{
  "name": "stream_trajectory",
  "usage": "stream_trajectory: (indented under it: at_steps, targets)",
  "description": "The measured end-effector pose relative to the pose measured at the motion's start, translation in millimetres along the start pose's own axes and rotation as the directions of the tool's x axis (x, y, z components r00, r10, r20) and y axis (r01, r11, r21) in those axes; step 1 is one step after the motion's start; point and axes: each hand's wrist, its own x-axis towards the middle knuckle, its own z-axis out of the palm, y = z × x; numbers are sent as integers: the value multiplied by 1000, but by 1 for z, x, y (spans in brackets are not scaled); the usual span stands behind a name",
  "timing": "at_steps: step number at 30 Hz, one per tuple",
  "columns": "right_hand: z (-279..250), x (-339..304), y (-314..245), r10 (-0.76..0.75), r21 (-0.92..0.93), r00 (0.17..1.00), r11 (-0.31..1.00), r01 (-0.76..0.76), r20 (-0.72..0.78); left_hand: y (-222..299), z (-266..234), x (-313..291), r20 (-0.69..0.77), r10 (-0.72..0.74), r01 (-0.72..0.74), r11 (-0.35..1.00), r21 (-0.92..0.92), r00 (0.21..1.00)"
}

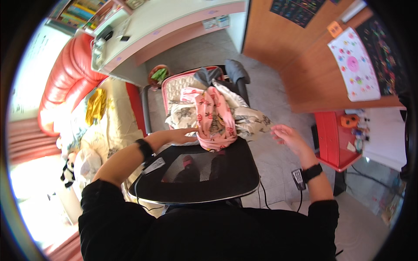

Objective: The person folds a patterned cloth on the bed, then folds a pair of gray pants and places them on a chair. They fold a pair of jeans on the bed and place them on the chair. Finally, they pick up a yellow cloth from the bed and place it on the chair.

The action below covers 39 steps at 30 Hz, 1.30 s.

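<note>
Pink cloth with a dark red print [209,115] lies heaped on the office chair, its lower fold hanging over the top of the black mesh backrest [235,169]. Beneath and beside it is a cream cloth with grey figures [252,122], spreading out to the right. My left hand [185,135] lies flat against the left side of the heap, fingers stretched toward the pink cloth. To the right, my right hand [286,135] is beside the outer end of the cream cloth, its fingers apart and slightly curled; no cloth shows in it.
Grey cloth [237,71] hangs over the chair's far right. A small bin [159,75] stands beyond, beneath a white desk [174,21]. On the left are a red leather seat [72,74] and cream bedding with a yellow cloth [96,106]. A red cabinet [328,141] stands right.
</note>
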Motion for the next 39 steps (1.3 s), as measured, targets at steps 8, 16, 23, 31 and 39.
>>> stream_trajectory:
  at_steps: [8, 16, 23, 31, 39]
  targets:
    - [-11, -54, 50, 75, 181, 997, 981, -70, -18, 25, 43, 28, 27, -185, 172, 840, -515, 982]
    - [-15, -88, -27, -148, 9, 970, 988, 153, -192, 68, 1, -120, -355, -3, -261, 671, -694, 935]
    - [38, -159, -145, -609, -78, 776, 792, 605, -167, 49, -16, -306, -889, 210, -837, 476, -269, 406]
    - [134, -222, -168, -808, 16, 579, 581, 814, -108, 11, -89, -441, -992, 54, -856, 501, 126, -114]
    - [235, -196, -162, -737, -27, 535, 597, 802, -413, -112, -158, -473, -995, -44, -930, 362, 69, -90]
